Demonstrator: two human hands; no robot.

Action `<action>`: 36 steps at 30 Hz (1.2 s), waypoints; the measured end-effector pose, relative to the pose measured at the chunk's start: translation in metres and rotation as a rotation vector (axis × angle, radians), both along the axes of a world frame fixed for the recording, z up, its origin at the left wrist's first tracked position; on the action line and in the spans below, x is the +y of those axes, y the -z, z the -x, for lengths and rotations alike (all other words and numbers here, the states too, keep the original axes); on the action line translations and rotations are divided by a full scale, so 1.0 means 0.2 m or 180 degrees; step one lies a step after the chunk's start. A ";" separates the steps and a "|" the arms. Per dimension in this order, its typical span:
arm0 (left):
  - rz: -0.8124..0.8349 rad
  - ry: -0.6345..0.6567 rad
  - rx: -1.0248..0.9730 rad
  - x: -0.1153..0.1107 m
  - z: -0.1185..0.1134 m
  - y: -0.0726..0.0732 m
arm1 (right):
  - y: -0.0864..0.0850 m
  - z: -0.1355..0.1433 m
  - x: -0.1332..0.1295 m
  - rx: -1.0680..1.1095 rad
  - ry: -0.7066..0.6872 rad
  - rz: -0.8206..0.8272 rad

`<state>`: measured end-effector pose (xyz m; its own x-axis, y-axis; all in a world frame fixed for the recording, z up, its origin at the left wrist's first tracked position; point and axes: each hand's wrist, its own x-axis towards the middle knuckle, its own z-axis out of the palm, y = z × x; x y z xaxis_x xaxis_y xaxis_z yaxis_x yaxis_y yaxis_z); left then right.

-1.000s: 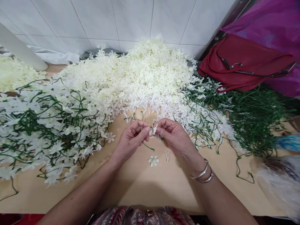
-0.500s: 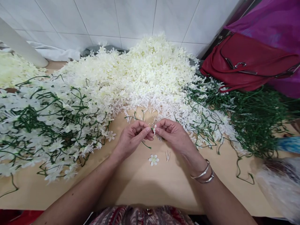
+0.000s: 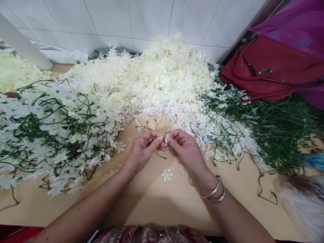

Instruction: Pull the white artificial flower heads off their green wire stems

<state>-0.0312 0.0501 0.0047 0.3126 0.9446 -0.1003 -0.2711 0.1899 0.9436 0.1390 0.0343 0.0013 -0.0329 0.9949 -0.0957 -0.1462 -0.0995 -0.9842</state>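
Observation:
Over the middle of the table my two hands meet fingertip to fingertip. My left hand pinches a green plastic flower stem, whose lower end pokes out below the fingers. Between the fingertips shows a small white artificial flower, gripped by the thumb and forefinger of my right hand. It touches the stem's tip; how far the two are joined is hidden by the fingers. Below the hands, a loose white blossom lies flat on the table, with a small white stamen piece to its right.
A heap of cream blossoms lies along the tiled wall. Finished-looking white flowers on green stems fill the left side. Bare green stems, a red handbag and a clear plastic bag lie on the right.
My right hand has turned slightly and its wrist has come a little inward. Both hands keep their pinch on the flower and stem. The view has shifted slightly.

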 end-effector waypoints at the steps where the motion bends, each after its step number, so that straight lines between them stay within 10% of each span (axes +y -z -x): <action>1: 0.0020 -0.0023 -0.0021 0.00 0.00 0.00 | 0.01 0.01 0.00 0.0032 0.0036 -0.0005; 36: -0.0354 -0.0279 0.0209 -0.03 -0.02 0.01 | 0.00 -0.05 0.03 -0.0093 -0.0155 -0.0265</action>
<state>-0.0271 0.0439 0.0026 0.2247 0.9744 -0.0109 -0.2191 0.0614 0.9738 0.1496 0.0402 0.0006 -0.0797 0.9967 -0.0143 -0.1143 -0.0234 -0.9932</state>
